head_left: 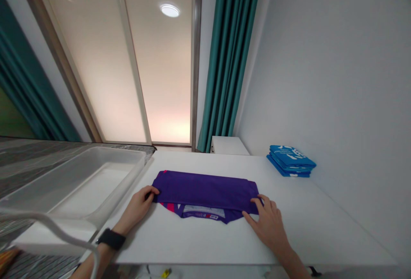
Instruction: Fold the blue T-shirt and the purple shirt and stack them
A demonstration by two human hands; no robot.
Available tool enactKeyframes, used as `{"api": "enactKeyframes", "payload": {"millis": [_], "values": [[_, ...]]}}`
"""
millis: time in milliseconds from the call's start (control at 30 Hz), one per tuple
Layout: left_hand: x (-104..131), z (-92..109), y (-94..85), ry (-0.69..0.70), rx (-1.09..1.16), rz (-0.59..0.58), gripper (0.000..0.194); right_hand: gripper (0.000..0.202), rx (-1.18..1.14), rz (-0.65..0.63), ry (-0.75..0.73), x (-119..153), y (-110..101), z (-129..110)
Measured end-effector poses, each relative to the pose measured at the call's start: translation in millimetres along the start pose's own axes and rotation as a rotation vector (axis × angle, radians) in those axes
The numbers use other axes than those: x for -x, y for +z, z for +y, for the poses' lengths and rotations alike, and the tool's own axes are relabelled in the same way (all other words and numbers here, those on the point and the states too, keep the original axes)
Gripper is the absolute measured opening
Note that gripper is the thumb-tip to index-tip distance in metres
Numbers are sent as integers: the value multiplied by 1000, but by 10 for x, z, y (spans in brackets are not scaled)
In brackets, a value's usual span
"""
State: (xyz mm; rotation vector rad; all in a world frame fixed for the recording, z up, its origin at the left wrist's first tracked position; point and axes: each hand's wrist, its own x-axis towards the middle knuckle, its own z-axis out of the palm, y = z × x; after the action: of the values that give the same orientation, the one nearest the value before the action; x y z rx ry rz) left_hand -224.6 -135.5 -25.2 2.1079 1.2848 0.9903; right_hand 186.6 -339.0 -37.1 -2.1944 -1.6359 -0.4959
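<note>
A folded purple shirt (205, 189) with pink patches lies on the white table (192, 244). Its collar, with a printed inner label, points toward me beneath the folded-over layer. At the shirt's left edge, my left hand (141, 202) is closed, with thumb and fingertips pinching the fabric. My right hand (269, 223) has the right corner of the shirt between its bent fingers and its thumb, the thumb lying nearer to the collar. A dark watch band (111, 239) circles my left wrist.
A stack of folded blue items (290, 161) with white print sits at the table's right, near the wall. On the left stands a translucent plastic bin (122, 155). A pale curved bar (58, 232) crosses the lower left. A white cabinet (228, 145) stands beyond the table, before green curtains (229, 56).
</note>
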Motion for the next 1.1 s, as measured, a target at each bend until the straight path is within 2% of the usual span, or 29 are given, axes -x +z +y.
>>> {"api": "enactKeyframes", "payload": {"millis": [367,667,833,967,1100], "values": [[21,-53,-27,-23,31,43,26,42,-6,-104,63,-61,14,25],[21,-149,9,28,-13,85,26,44,-6,-97,68,-46,81,80],[22,-92,10,53,-53,81,25,50,-4,-73,7,-36,121,92],[31,-16,-13,58,-47,57,26,54,-1,-63,-45,-85,72,-156],[46,23,-23,35,-17,28,27,60,-45,-176,-160,-134,-46,-617]]}}
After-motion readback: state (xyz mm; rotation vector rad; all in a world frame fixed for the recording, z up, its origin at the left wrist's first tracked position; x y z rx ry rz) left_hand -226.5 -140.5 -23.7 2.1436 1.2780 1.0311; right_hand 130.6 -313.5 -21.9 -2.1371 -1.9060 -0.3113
